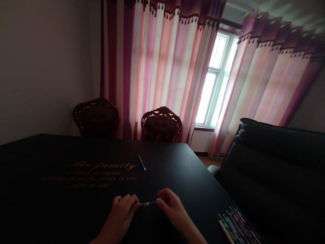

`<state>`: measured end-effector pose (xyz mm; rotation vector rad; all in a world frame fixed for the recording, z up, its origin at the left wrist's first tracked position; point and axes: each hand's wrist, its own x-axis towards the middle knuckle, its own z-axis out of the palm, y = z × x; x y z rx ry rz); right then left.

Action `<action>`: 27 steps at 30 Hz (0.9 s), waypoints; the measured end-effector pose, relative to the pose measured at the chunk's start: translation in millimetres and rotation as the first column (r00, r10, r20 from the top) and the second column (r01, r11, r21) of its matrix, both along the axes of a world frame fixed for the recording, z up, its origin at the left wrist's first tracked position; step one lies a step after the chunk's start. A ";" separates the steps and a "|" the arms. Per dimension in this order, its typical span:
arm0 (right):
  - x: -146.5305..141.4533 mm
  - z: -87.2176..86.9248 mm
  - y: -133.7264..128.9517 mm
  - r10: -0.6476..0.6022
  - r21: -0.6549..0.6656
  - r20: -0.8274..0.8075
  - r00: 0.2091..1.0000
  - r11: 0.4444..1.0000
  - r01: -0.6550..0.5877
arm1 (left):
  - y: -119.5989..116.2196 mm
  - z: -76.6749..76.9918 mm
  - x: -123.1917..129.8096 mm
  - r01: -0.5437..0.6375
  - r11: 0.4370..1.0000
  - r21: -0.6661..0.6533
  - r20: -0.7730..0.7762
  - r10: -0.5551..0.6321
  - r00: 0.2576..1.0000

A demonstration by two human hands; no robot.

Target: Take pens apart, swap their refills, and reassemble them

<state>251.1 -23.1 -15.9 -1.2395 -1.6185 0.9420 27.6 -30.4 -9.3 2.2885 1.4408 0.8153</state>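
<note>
Pen (147, 203) is staying up between two pinching grips, left grip (121, 213) and right grip (169, 206), each holding one end above the black counter (177, 176). Blue pen (141, 162) is lying ahead, and a pile of pens (237, 225) is lying on the right.

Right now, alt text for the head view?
The person's left hand and right hand hold a pen between them over a black table. A blue pen lies beyond, a row of pens at lower right. Pink striped curtains hang behind.
</note>
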 end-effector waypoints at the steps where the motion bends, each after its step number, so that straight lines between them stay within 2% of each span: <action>1: -0.3 -0.2 -0.1 -0.001 0.000 0.000 1.000 1.000 0.001 | -0.6 0.7 -0.1 -0.001 1.000 0.002 0.002 0.001 1.000; 11: 3.0 -5.3 4.9 0.018 -0.088 -0.115 0.993 0.996 -0.028 | 0.7 0.9 -1.2 0.003 1.000 0.014 -0.025 -0.003 1.000; 16: 5.9 -5.0 7.6 0.008 -0.137 -0.116 0.993 0.990 -0.024 | 1.6 -1.1 -0.9 -0.003 1.000 0.016 -0.024 0.004 1.000; 18: 11.7 -2.2 9.7 -0.013 -0.100 -0.127 0.992 0.995 0.001 | 4.0 -1.5 -3.2 -0.022 1.000 0.003 -0.021 0.022 1.000; 20: 20.1 2.3 11.6 -0.094 -0.042 -0.153 0.984 0.995 0.088 | 7.6 0.4 -8.4 -0.065 0.998 0.009 -0.027 0.065 0.998; 23: 30.7 9.6 11.9 -0.223 0.025 -0.149 0.963 0.973 0.229 | 12.3 9.0 -20.2 -0.090 0.987 0.131 -0.081 0.101 0.992; 27: 27.2 14.5 6.9 -0.250 0.105 -0.046 0.967 0.962 0.254 | 13.5 20.9 -32.5 0.052 0.949 0.312 -0.229 0.022 0.973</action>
